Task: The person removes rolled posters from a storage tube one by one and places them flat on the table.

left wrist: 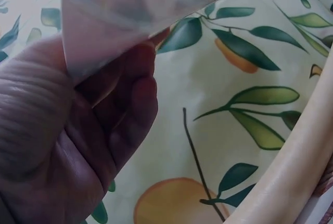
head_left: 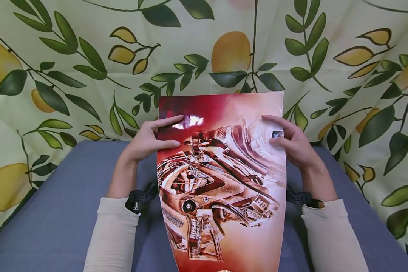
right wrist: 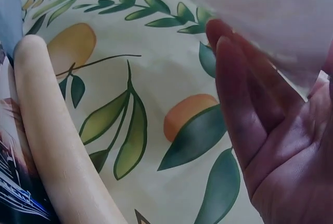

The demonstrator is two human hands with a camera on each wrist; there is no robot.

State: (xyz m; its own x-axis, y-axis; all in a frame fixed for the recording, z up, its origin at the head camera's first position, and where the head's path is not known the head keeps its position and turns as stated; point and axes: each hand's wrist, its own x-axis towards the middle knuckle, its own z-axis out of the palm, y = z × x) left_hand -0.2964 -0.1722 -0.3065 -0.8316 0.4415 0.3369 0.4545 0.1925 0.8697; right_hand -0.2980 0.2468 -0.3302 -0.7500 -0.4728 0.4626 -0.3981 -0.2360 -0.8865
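A glossy poster (head_left: 221, 181) stands raised in front of me in the head view, printed in red and cream with a motorcycle-like machine and a helmeted figure. Its lower part bends toward me and runs out of the frame. My left hand (head_left: 146, 139) grips the left edge near the top, index finger and thumb on the printed face. Opposite it, my right hand (head_left: 290, 141) holds the right edge the same way. Each wrist view shows the other fingers curled behind the pale sheet, at the left hand (left wrist: 78, 125) and the right hand (right wrist: 270, 114).
A blue-grey cloth covers the table (head_left: 71, 196) under my forearms. Behind it hangs a white curtain (head_left: 190, 37) printed with leaves and yellow fruit, which also continues along both sides. Dark straps (head_left: 144, 194) sit at my wrists below cream sleeves.
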